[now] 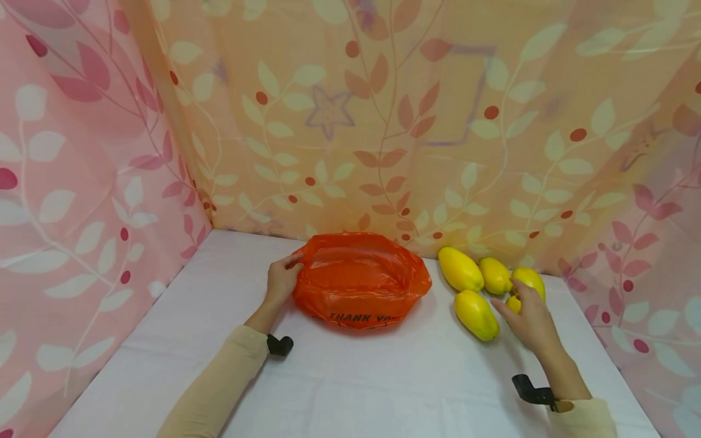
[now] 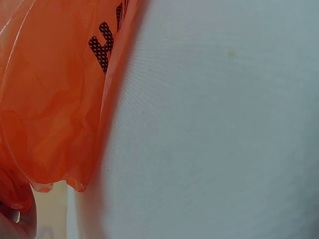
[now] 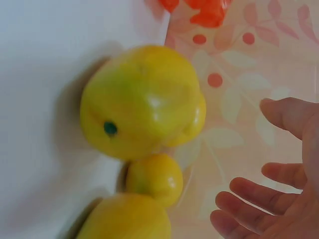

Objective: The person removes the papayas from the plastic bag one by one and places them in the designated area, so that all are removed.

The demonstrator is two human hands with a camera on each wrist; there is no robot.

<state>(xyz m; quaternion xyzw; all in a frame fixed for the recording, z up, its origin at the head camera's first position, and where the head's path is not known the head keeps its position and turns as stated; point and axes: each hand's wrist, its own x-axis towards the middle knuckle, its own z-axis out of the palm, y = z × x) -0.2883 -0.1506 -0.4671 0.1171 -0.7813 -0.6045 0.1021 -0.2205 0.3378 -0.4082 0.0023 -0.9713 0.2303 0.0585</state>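
An orange-red plastic bag [image 1: 361, 298] with black "THANK YOU" lettering lies on the table with its mouth spread wide. My left hand [image 1: 282, 281] pinches the bag's left rim between thumb and fingers; in the left wrist view a curled finger [image 2: 29, 215] shows at the bag's edge. Several smooth yellow oblong fruits, perhaps mangoes or papayas, lie to the right of the bag. My right hand [image 1: 528, 316] hovers by the rightmost fruit [image 1: 530, 281], fingers spread and holding nothing. Closest to the bag are a back fruit [image 1: 460, 269] and a front fruit [image 1: 476, 315].
A white cloth covers the table [image 1: 339, 383]. Patterned leaf curtains [image 1: 328, 121] stand along its back and both sides, close behind the bag and the fruits. Each wrist carries a black camera mount [image 1: 531, 389].
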